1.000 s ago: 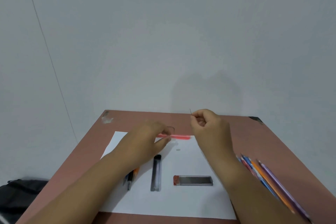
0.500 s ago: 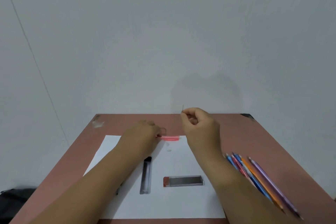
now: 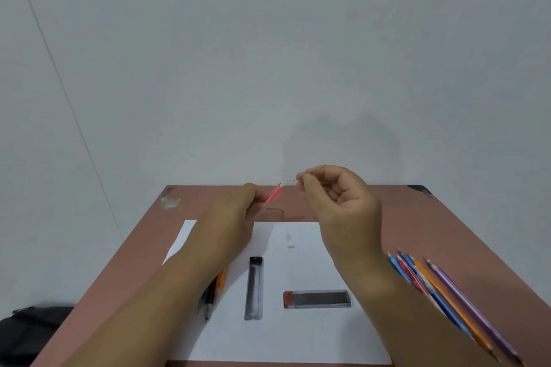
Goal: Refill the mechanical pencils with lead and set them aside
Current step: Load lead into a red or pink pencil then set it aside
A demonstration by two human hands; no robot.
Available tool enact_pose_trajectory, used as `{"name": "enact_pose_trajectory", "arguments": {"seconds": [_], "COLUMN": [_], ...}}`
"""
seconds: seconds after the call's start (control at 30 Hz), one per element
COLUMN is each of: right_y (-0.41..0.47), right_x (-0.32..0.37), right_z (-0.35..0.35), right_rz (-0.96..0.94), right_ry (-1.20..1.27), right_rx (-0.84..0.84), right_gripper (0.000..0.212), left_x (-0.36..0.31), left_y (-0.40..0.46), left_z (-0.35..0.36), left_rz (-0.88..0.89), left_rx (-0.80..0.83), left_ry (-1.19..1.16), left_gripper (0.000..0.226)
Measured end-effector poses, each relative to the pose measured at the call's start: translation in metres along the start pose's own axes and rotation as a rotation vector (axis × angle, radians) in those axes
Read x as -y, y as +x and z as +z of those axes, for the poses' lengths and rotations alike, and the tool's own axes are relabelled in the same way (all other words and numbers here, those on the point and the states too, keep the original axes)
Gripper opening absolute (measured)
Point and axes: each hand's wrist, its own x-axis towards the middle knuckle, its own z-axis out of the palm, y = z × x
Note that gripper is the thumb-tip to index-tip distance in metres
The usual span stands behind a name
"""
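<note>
My left hand [image 3: 235,211] holds a red mechanical pencil [image 3: 272,195] lifted off the table, its open end tilted up to the right. My right hand [image 3: 337,199] pinches a thin lead [image 3: 295,180] whose tip points left, a short gap from the pencil's end. Two lead cases lie on the white paper [image 3: 298,334]: a dark upright case [image 3: 254,287] and a red-capped case [image 3: 317,298] lying sideways. Several pencils [image 3: 214,289] lie partly hidden under my left forearm.
A row of several coloured pencils [image 3: 441,298] lies on the brown table [image 3: 432,229] to the right. Small white bits [image 3: 289,241] sit on the paper. A black bag [image 3: 26,334] is on the floor at the lower left. A grey wall stands behind the table.
My left hand lifted the red pencil from lying flat and tilted its end upward. My right hand turned the lead from pointing up to pointing left toward the pencil.
</note>
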Motion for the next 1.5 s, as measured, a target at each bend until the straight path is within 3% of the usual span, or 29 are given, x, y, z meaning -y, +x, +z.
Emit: {"name": "enact_pose_trajectory", "arguments": {"seconds": [0.23,1.5], "right_y": [-0.011,-0.005], "right_x": [0.003,-0.011], "right_z": [0.006,0.004], "right_rz": [-0.116,-0.22], "right_ry": [0.034,-0.242], "right_rx": [0.1,0.122], "right_gripper": [0.006,0.012], "left_x": [0.002,0.003], "left_y": [-0.002,-0.001], "left_z": [0.009,0.01], "left_rz": [0.143,0.161], "left_rx": [-0.053,-0.018], "left_ry": [-0.13,-0.161], "left_gripper": [0.019,0.021]}}
